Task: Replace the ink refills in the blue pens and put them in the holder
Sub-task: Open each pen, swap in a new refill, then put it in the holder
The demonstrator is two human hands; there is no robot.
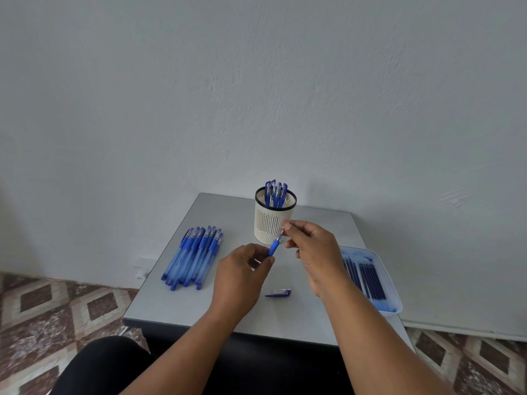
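Blue pen [274,247] held in mid-air between both hands, above the grey table [176,306] and just in front of the holder. Left hand [241,276] grips the pen's lower barrel, fingers curled round it, thumb and forefinger pinching near the blue grip section. Right hand [312,246] pinches the tip end, thumb and forefinger closed on the thin point or refill sticking out of the grip; cannot tell which part exactly, too small. Other right fingers loosely bent, holding nothing else. Pen tilts up and to the right, tip end toward the right hand.

White slotted holder [273,220] with a black rim stands upright at the table's far middle, several capped blue pens [275,192] standing inside it. Pile of capped blue pens [194,256] lies flat on the table's left side, side by side, caps pointing away from the person, well apart from the hands. Loose blue cap [278,293] lies on the table between the two forearms, near the front. Pale blue tray [395,305] sits at the table's right edge, dark blue refills [369,280] lying in it in a row; right forearm hides part of the tray's near side.

Plain grey wall [256,95] behind, patterned tile floor [57,306] on both sides.
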